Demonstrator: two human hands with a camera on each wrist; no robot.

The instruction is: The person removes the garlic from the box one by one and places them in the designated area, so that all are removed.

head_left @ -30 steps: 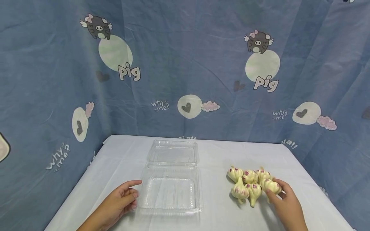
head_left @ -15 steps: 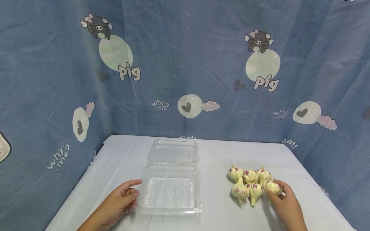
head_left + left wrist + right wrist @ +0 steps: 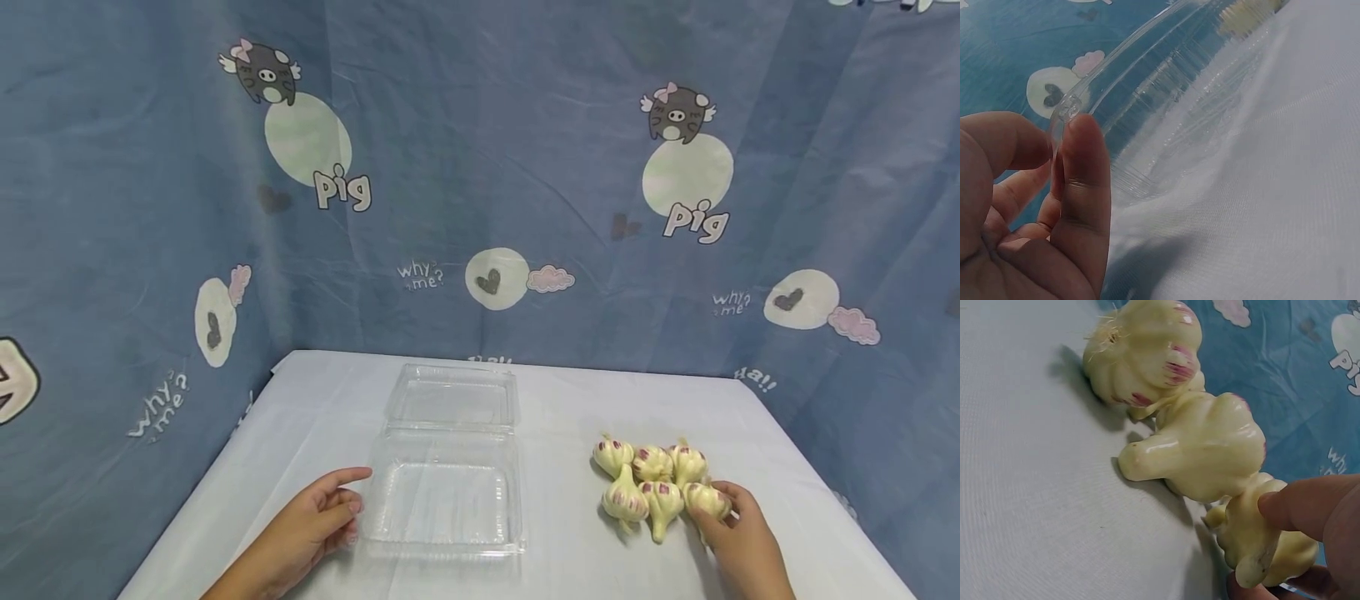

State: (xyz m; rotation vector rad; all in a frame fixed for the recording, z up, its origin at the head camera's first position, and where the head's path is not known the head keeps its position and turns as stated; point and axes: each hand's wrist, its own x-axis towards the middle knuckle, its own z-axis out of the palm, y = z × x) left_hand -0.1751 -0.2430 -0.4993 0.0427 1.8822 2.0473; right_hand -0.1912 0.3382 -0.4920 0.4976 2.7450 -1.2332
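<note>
My right hand (image 3: 742, 533) grips the rightmost garlic bulb (image 3: 706, 502) of a cluster, thumb on the near side and fingers behind. In the right wrist view, this bulb (image 3: 1250, 531) sits beside another bulb (image 3: 1204, 447) with a stubby stem. Several white bulbs with purple marks (image 3: 651, 463) lie close together in two rough rows. On the left, a clear plastic clamshell box (image 3: 442, 550) lies with its lid folded back. My left hand (image 3: 315, 521) stays at the box's left edge, index finger stretched toward the rim (image 3: 1107, 65), other fingers loosely bent, holding nothing.
A white cloth (image 3: 562, 408) covers the table. Blue printed curtains (image 3: 480, 167) hang behind it and along both sides. The box lid (image 3: 452, 400) lies at the back, hinged to the base.
The garlic bulb in my right hand has moved slightly nearer to me, away from the back row. My left hand and the box have stayed put. The head view has shifted a little.
</note>
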